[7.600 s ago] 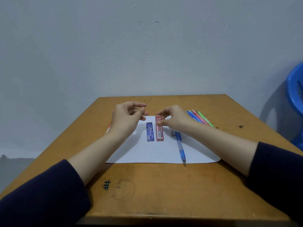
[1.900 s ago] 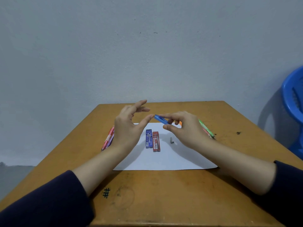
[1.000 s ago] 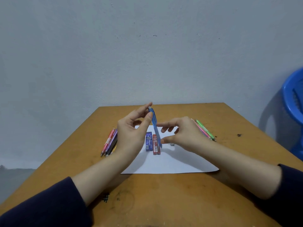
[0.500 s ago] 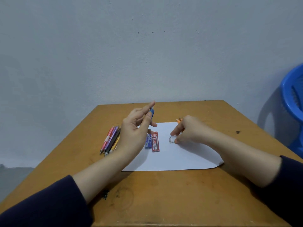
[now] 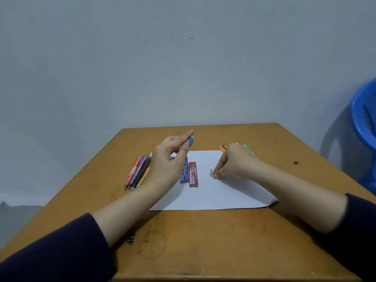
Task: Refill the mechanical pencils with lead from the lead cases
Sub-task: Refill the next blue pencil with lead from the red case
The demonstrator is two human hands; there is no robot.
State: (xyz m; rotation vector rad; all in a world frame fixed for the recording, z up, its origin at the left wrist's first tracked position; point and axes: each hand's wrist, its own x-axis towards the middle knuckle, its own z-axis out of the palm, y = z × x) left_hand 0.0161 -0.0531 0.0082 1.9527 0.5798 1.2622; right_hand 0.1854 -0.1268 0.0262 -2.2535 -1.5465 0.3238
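Pinching the blue pencil [image 5: 190,141] in my left hand [image 5: 169,165], I judge it light, stiff and slick, best gripped round the barrel. Only its blue top shows above my fingers. My right hand [image 5: 237,162] is down at the tiny grey cap [image 5: 211,173], which lies on the paper [image 5: 213,196] just beside its fingertips — gripped or not, I cannot tell.

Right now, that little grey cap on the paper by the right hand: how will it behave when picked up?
The grey cap looks tiny and likely very light, so a fingertip nudge could skid it across the smooth white paper. Its rounded shape suggests it may roll away. It is probably rigid, and the right hand likely needs a fine pinch.
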